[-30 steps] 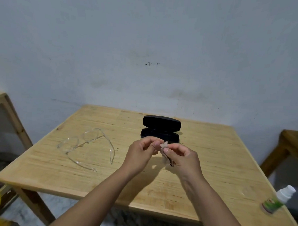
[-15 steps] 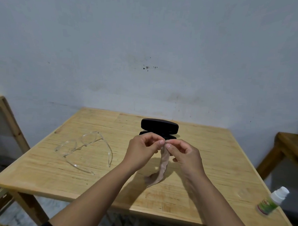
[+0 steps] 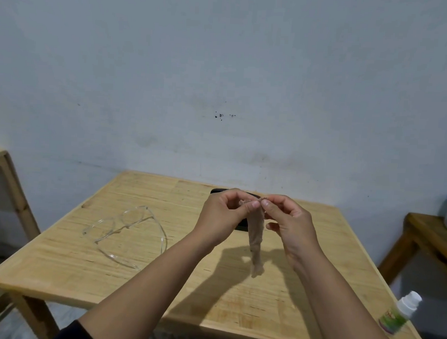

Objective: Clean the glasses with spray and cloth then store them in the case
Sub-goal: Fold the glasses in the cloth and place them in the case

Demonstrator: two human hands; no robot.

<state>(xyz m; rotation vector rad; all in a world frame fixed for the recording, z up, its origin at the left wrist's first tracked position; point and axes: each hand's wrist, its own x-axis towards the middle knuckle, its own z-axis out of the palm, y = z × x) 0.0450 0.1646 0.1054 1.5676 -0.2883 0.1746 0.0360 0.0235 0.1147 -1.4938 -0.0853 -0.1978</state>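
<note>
Here I am with the cloth (image 3: 256, 237) pinched at its top edge between both hands, and it's hanging down in a twisted, bunched strip, its lower end over the table (image 3: 237, 305), whether touching or just clear I can't tell. That's the worry right now: bunched like this it would wipe badly, and if one pinch slips as I try to spread it, the whole thing drops onto the wood and picks up grit that could scratch a lens. My grip is only on a thin bit of edge, so a quick tug apart could pull it free.

The glasses (image 3: 127, 231) lie on the table well off to my left, arms unfolded, untouched. The spray bottle (image 3: 400, 315) stands right at the table's near right corner, and that looks risky to me: a careless sweep of my right forearm could knock it off the edge. The black case (image 3: 241, 225) sits just behind my hands, mostly hidden by them, so I can't tell how its lid stands.

My left hand (image 3: 224, 215) has thumb and forefinger closed on the cloth, other fingers curled. My right hand (image 3: 289, 221) pinches it too, nearly touching the left, both wrists raised above the table, forearms angled inward.
</note>
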